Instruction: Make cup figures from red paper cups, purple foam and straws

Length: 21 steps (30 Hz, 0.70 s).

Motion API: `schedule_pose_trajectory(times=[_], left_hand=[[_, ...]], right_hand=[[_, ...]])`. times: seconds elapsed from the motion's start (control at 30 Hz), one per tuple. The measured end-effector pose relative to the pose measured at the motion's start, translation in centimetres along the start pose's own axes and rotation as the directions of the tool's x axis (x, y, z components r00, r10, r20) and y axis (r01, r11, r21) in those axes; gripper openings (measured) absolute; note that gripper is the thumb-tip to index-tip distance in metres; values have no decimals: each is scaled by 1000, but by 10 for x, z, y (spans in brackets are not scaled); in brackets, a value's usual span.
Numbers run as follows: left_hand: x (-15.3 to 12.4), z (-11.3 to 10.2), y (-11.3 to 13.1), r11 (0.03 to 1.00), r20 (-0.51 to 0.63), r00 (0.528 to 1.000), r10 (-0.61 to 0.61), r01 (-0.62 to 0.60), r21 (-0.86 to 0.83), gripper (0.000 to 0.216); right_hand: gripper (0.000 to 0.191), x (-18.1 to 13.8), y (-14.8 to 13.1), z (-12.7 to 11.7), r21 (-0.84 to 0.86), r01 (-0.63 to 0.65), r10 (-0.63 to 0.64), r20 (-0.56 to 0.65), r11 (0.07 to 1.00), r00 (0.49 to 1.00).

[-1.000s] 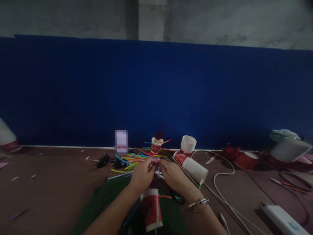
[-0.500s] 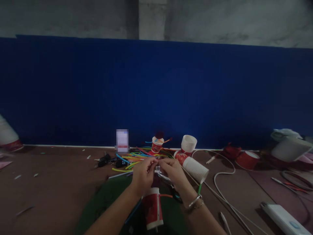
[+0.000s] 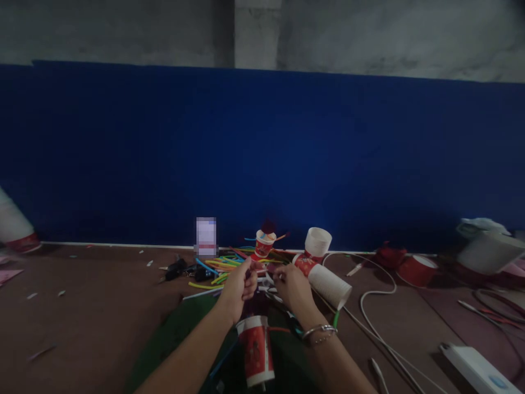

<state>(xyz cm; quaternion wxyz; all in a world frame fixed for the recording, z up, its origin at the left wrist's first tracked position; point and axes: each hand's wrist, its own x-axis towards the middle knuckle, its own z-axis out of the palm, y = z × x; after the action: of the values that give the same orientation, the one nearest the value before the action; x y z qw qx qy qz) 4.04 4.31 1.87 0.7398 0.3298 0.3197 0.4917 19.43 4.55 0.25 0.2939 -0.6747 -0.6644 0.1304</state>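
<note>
My left hand [image 3: 239,288] is closed, its thumb pressed against the curled fingers. Facing it, my right hand [image 3: 293,287] is also closed, with the fingertips pinched together and a bangle on the wrist. Something small and reddish shows between the two hands, too dim to name. Below them a red and white paper cup [image 3: 256,350] lies on its side over dark green cloth [image 3: 172,334], an orange stick poking out beside it. Just beyond my left hand is a pile of coloured pipe cleaners [image 3: 225,267]. Scissors, partly hidden, appear to lie under my right hand.
A decorated paper cup [image 3: 263,247] stands against the blue partition [image 3: 262,153]. A stack of paper cups [image 3: 332,284] lies at my right, with upright cups [image 3: 318,242] behind it. Keys [image 3: 176,269], a phone [image 3: 205,236], white cables [image 3: 379,331] and a white power strip [image 3: 471,366] are also on the table.
My hands have moved apart from near contact. The left has turned so its thumb points up, and the right has shifted slightly rightward. The cup below stays nearly in place.
</note>
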Motion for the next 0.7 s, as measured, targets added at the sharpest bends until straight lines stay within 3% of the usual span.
schedule_pose_trajectory(times=[0.07,0.13,0.2,0.27,0.33,0.4,0.5,0.57,0.7], left_hand=[[1,1,-2,1000,-23,1000,-9,9,8,38],[1,2,-2,1000,-48,999,-14,15,6,40],[1,2,-3,1000,-61,998,-18,18,0,41],[1,3,-4,1000,-58,998,-27,27,-10,42],[0,4,-5,999,-41,999,-35,34,-19,44],[-1,5,-5,999,-18,999,-43,43,-13,49],[-3,5,-1,999,-19,999,-34,35,31,60],[-3,4,3,996,-26,1000,-17,19,84,67],[-6,5,9,982,-24,995,-93,95,160,79]], right_hand=[[15,1,-7,-1,430,-41,29,35,902,999],[16,0,-15,-3,735,-156,64,152,660,986],[21,-2,-21,-4,836,-235,70,232,496,970],[27,-4,-24,-5,861,-244,68,240,445,968],[29,-6,-27,-7,859,-208,59,204,468,977],[27,-8,-30,-9,826,-118,36,118,552,992],[20,-13,-37,-17,689,97,-67,-71,718,995],[16,-17,-41,-23,581,231,-177,-149,780,973],[11,-22,-47,-29,478,334,-326,-103,812,940]])
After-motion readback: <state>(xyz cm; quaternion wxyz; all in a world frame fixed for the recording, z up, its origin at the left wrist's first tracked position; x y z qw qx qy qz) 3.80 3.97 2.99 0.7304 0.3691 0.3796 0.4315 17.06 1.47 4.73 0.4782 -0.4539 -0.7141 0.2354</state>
